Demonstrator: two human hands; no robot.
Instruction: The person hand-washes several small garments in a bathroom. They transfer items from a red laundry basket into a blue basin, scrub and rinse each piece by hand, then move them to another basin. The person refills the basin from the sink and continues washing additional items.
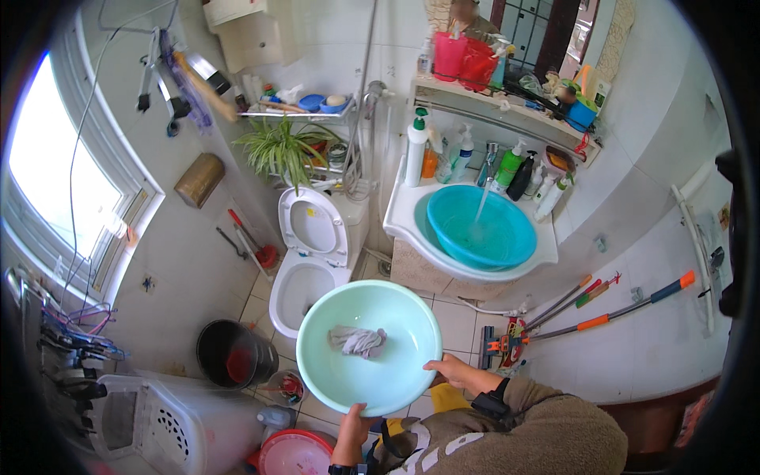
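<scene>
A pale green plastic basin [409,332] is held in front of me by its rim. My left hand [351,428] grips its near edge, thumb over the rim, and my right hand [454,371] grips its right side. A wrung, greyish cloth [356,341] lies inside on the bottom. Beyond, a turquoise basin [504,237] sits tilted in the white washbasin [389,217], under a chrome tap [489,155] with water running from it.
The toilet [285,291] has its lid up, behind my basin. A black bucket [208,356], a white plastic laundry basket [219,415] and a red-rimmed basin [279,442] stand at left. Pump bottles [510,163] line the washbasin; a mop [617,313] leans at right.
</scene>
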